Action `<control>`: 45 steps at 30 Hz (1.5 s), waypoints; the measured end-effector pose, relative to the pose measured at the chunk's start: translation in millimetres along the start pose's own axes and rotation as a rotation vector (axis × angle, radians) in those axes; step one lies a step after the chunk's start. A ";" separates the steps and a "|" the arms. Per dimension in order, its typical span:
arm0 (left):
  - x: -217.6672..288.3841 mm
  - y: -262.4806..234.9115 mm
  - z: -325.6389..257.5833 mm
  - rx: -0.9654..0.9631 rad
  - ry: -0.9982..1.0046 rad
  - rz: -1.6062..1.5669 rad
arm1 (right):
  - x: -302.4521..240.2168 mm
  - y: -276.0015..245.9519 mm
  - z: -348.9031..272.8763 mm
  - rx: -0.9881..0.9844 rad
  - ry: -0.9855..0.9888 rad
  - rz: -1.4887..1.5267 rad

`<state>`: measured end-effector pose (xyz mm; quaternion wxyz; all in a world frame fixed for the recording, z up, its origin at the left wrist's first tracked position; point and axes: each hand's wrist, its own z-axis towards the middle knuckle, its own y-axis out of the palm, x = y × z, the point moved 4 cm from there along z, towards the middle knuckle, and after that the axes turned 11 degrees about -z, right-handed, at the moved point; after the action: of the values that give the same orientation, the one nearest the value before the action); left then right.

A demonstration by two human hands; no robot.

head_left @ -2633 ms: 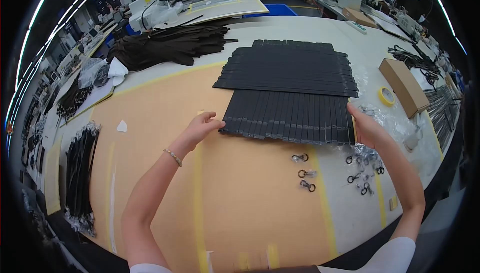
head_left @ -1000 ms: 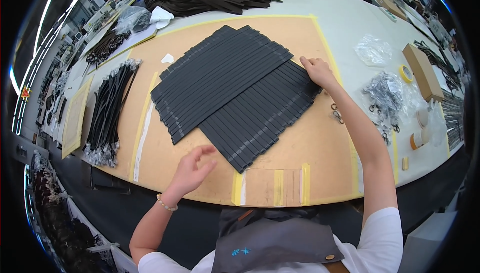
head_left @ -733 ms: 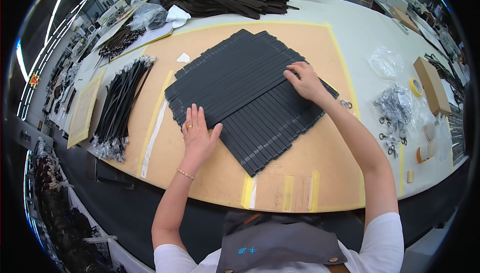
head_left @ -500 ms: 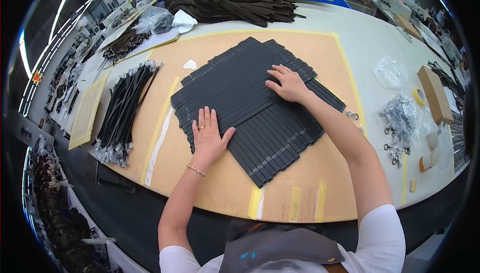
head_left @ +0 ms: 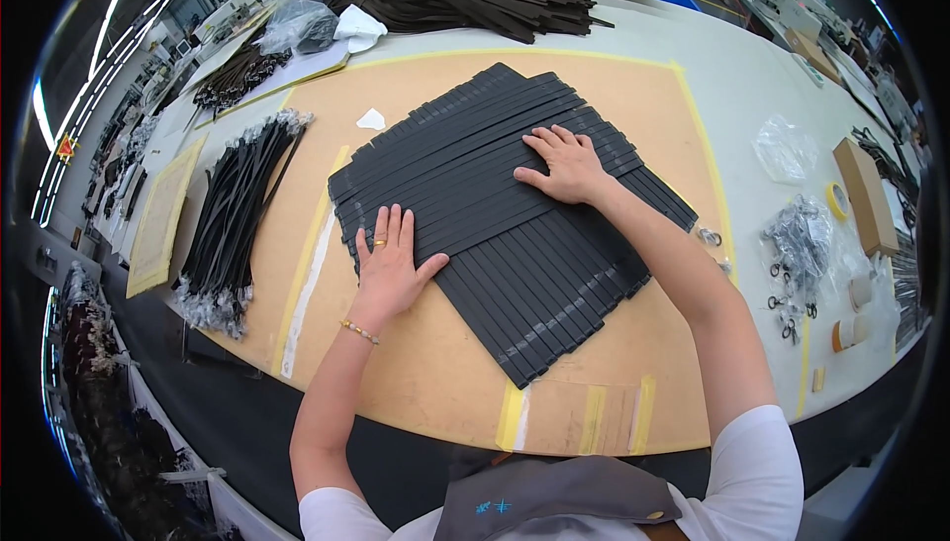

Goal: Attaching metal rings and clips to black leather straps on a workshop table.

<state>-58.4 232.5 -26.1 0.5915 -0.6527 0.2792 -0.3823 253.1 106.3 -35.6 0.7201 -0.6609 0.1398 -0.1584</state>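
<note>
Black flat straps (head_left: 524, 289) lie side by side in two crossing layers, forming a broad mat turned at an angle in front of me. My left hand (head_left: 391, 269) rests flat near the mat's left edge, palm down with the fingers spread. Farther to the right, my right hand (head_left: 567, 165) lies palm down on the upper layer, its fingers apart and slightly bent. Neither hand grips anything. A ringed finger and a beaded bracelet (head_left: 359, 331) show on the left side. Parts of the straps are covered by both hands.
Under the mat is a tan board (head_left: 396, 393) edged with yellow tape. A bundle of black straps (head_left: 237, 219) with plastic-wrapped ends lies left. Dark brown straps (head_left: 465, 1) are heaped at the far side. Right are bagged metal hooks (head_left: 800, 244), tape rolls (head_left: 837, 200) and a cardboard box (head_left: 865, 196).
The view has shifted slightly, so the mat appears a bit larger. Both hands have moved a little to the left in the picture, still flat on the straps.
</note>
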 end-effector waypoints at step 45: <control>13.2 14.4 87.0 0.048 0.166 -0.091 | -1.4 11.2 100.7 -0.001 -0.082 -0.061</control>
<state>22.4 268.2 -38.7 0.5639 -0.6163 0.2882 -0.4682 293.7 199.1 -38.0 0.7198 -0.6711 0.0899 -0.1529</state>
